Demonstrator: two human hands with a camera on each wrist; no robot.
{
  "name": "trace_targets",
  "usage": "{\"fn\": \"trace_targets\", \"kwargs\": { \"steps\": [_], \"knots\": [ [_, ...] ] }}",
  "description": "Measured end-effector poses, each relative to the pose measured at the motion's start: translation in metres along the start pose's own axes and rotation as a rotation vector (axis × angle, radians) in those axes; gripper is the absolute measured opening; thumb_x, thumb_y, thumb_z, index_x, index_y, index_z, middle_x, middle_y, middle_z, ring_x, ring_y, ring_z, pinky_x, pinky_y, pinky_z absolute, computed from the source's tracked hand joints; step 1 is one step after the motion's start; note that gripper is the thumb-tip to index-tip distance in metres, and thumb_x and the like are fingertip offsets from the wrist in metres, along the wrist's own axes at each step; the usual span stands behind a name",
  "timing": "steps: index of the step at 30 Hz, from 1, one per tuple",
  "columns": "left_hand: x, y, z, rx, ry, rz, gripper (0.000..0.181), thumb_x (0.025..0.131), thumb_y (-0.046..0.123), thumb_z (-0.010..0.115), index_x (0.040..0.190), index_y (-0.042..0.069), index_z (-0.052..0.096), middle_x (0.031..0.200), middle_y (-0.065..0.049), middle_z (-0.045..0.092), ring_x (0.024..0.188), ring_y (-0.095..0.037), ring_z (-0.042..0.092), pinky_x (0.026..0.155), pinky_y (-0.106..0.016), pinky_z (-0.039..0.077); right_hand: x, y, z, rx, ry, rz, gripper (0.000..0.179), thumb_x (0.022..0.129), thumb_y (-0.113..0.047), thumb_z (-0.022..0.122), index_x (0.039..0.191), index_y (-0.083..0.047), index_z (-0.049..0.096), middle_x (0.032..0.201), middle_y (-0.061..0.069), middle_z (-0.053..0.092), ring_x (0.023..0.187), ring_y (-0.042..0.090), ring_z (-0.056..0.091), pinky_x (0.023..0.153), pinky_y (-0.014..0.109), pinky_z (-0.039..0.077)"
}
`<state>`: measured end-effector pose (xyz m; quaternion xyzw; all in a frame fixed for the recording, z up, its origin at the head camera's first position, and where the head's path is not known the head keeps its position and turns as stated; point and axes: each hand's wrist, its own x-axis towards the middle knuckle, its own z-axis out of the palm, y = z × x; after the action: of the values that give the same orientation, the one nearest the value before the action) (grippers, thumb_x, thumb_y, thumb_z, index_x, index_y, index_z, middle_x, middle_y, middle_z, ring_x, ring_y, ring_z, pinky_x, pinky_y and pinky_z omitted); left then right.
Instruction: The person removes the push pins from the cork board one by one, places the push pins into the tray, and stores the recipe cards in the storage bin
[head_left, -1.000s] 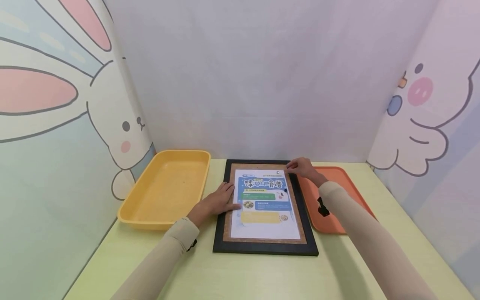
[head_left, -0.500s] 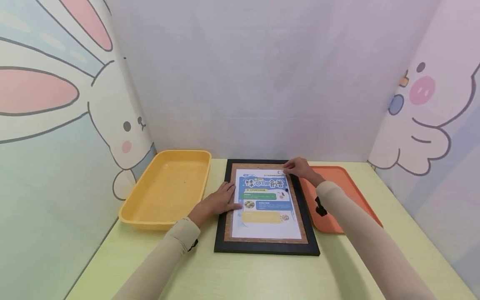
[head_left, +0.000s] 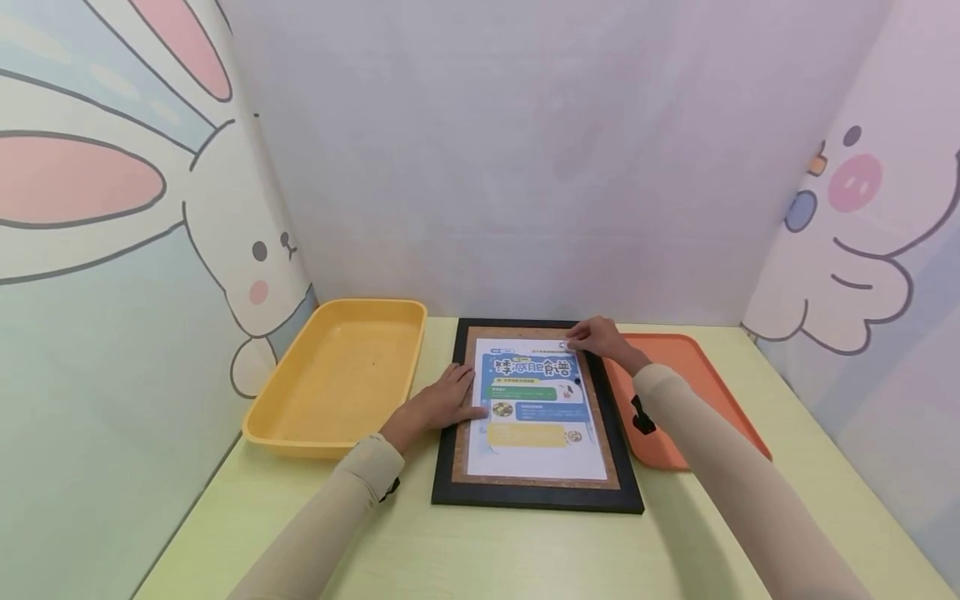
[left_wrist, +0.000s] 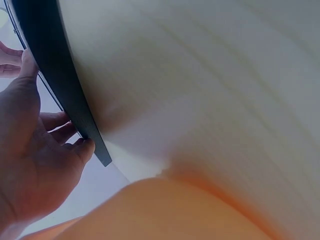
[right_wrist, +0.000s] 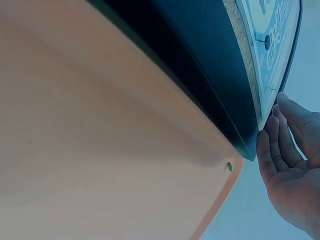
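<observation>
One printed sheet (head_left: 536,408) lies on one framed board (head_left: 536,497) between one yellow tray (head_left: 337,383) and one orange tray (head_left: 681,348); left hand (head_left: 441,400) rests loosely spread on the board's left edge, right hand (head_left: 597,336) at the sheet's far-right corner, grip indeterminable.

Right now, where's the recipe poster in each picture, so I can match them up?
Head: the recipe poster is in the middle, on the corkboard inside the black frame.
Left wrist: I can't make it out; only the frame's dark side shows, upper left.
Right wrist: it's at the upper right, slanted and cut off by the picture's top.
Shared landmark: the black frame, in all three.
</observation>
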<state>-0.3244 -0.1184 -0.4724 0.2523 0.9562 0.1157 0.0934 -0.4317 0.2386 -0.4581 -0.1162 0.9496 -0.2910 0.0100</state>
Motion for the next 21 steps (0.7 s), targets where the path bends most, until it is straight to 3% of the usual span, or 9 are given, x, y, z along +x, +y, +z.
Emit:
{"fn": "trace_targets", "kwargs": {
  "steps": [21],
  "knots": [
    [0.0021, 0.0013, -0.0002, 0.006, -0.003, -0.005, 0.1, 0.095, 0.067, 0.061, 0.164, 0.004, 0.025, 0.171, -0.013, 0.023, 0.154, -0.031, 0.024, 0.123, -0.046, 0.03, 0.0059, 0.0004, 0.005, -0.005, -0.024, -0.008, 0.03, 0.095, -0.015, 0.078, 0.121, 0.0, 0.076, 0.111, 0.017, 0.076, 0.093, 0.027, 0.065, 0.084, 0.038, 0.056]
  ]
}}
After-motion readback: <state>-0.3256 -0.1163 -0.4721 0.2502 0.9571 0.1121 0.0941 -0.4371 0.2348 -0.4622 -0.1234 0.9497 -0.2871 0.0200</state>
